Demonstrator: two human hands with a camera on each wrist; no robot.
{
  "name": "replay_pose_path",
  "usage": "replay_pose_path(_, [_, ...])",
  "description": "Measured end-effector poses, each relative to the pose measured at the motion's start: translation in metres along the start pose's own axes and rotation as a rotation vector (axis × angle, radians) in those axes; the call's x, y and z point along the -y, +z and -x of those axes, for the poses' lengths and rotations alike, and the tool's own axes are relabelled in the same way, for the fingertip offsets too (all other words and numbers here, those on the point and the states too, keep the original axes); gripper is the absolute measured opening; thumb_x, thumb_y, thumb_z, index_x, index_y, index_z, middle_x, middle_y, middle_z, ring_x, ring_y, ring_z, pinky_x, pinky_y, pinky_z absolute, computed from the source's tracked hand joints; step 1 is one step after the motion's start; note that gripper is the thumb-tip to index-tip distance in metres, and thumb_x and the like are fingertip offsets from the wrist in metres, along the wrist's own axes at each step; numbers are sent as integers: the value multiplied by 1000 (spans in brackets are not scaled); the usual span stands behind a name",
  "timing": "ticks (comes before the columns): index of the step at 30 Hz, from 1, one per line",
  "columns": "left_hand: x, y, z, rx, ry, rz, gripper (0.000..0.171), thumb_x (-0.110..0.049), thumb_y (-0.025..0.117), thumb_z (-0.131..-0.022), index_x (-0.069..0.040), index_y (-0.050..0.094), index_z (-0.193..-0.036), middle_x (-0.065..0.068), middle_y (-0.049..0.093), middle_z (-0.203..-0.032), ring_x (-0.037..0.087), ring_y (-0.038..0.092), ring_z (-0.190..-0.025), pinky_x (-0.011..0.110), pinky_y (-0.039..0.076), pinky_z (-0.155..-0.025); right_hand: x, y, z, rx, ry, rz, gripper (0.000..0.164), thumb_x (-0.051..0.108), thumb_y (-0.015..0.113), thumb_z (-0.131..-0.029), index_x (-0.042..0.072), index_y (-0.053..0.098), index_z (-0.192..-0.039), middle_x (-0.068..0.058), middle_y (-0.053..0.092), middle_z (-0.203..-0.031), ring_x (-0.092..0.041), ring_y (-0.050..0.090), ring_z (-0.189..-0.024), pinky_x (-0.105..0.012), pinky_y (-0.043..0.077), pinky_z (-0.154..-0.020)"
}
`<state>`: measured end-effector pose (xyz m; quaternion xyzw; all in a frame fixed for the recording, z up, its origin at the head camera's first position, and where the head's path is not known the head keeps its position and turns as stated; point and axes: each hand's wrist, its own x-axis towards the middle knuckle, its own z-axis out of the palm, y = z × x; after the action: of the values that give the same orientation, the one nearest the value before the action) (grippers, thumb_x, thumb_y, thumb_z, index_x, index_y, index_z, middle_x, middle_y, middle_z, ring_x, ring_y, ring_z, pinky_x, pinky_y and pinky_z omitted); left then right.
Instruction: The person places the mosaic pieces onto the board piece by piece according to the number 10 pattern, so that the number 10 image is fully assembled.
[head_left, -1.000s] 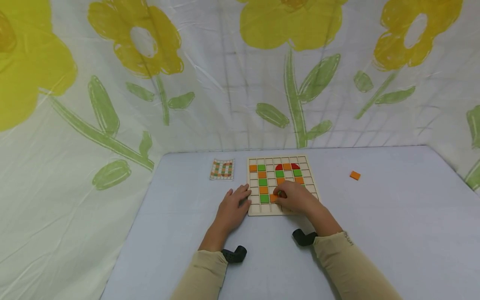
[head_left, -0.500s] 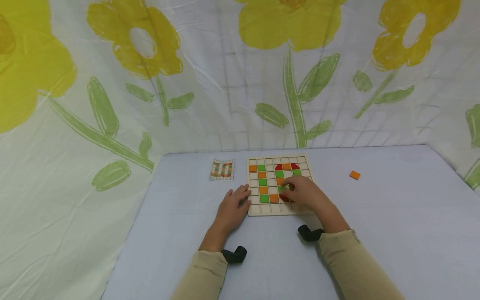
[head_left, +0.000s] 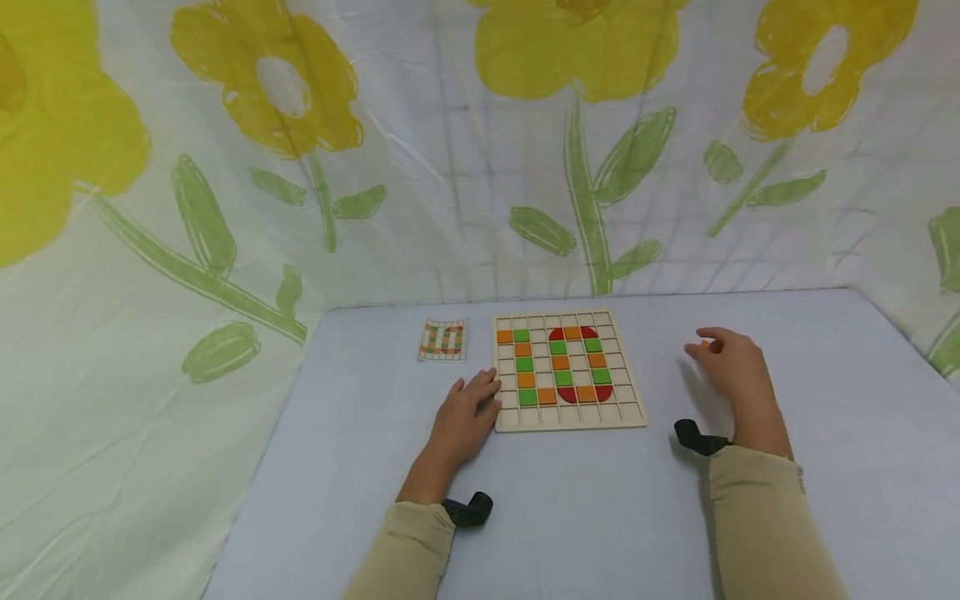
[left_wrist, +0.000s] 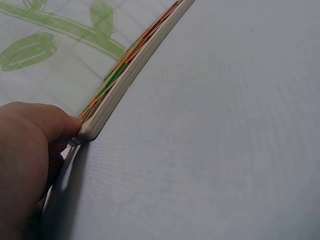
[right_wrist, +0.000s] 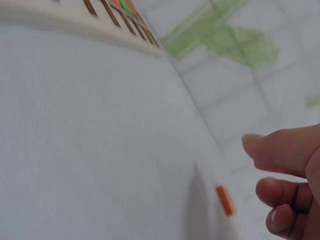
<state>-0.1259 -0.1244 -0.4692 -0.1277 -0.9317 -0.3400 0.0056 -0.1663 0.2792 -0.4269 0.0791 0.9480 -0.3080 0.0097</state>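
Observation:
A wooden grid board (head_left: pixel 630 408) carries green and orange square tiles and red rounded corner pieces, which form the figure 10. My left hand (head_left: pixel 467 418) rests at the board's left edge; in the left wrist view its thumb (left_wrist: pixel 62 125) touches the near corner. Over on the right, my right hand (head_left: pixel 735 367) hovers above a loose orange tile (right_wrist: pixel 226 201), thumb and fingertips apart. The tile lies on the table, partly hidden by the fingers in the head view, and the right wrist view shows a gap between hand and tile.
A small pattern card (head_left: pixel 442 340) printed with a similar tile design lies left of the board. The white table (head_left: pixel 570 517) ends at a hanging cloth (head_left: pixel 420 225) with painted yellow flowers. Each wrist bears a black camera mount (head_left: pixel 701 438).
My right hand has left the lower middle of the board and moved right to the loose orange tile, uncovering the whole tile figure. The left hand stays at the board's edge.

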Motion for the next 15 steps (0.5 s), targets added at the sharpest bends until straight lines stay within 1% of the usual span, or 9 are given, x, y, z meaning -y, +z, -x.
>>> replay_pose_path(2, [0,0,0,-4,1,-3,41,-24,60,-98,-11,59,-137,-3,46,-152,16,40,-143,42,21,-124,-10,-3,-1,25,40,-15,60,38,54,-100,-5,46,-141,-32,53,-121,-42,53,-100,-52,49,-79])
replay_pose_path(4, [1,0,0,-2,-4,-3,41,-25,60,-98,-12,59,-137,-4,46,-152,16,39,-143,42,20,-125,-16,-3,-2,76,65,-13,63,38,53,-100,-6,41,-143,-36,49,-128,-48,50,-110,-60,47,-90])
replay_pose_path(6, [1,0,0,1,-4,3,41,-25,60,-99,-12,59,-137,-4,46,-152,16,39,-143,41,20,-125,-18,-3,-4,127,81,-8,68,39,52,-99,-8,35,-145,-39,43,-135,-53,44,-120,-64,41,-99])
replay_pose_path(8, [0,0,0,6,-6,5,41,-25,59,-99,-12,59,-138,-4,45,-152,16,38,-144,41,19,-125,-18,-3,-5,164,88,5,72,39,52,-99,-10,30,-147,-41,38,-140,-56,38,-127,-66,37,-105])
replay_pose_path(11, [0,-1,0,11,-6,7,41,-25,59,-99,-12,58,-138,-4,45,-152,16,38,-144,41,19,-125,-17,-3,-5,173,94,16,73,37,53,-98,-12,28,-147,-43,34,-142,-58,35,-129,-67,35,-106])
replay_pose_path(13, [-1,-1,0,10,-5,7,41,-25,59,-99,-12,58,-138,-4,45,-152,16,38,-144,41,19,-125,-17,-1,-4,162,94,14,68,33,54,-98,-11,31,-146,-42,37,-140,-56,38,-126,-66,37,-105])
replay_pose_path(15, [-1,-1,0,8,-4,7,41,-25,59,-99,-12,58,-138,-4,45,-152,15,38,-144,41,19,-125,-16,0,-4,145,87,3,61,29,54,-99,-9,38,-144,-40,42,-136,-54,43,-121,-64,41,-100])
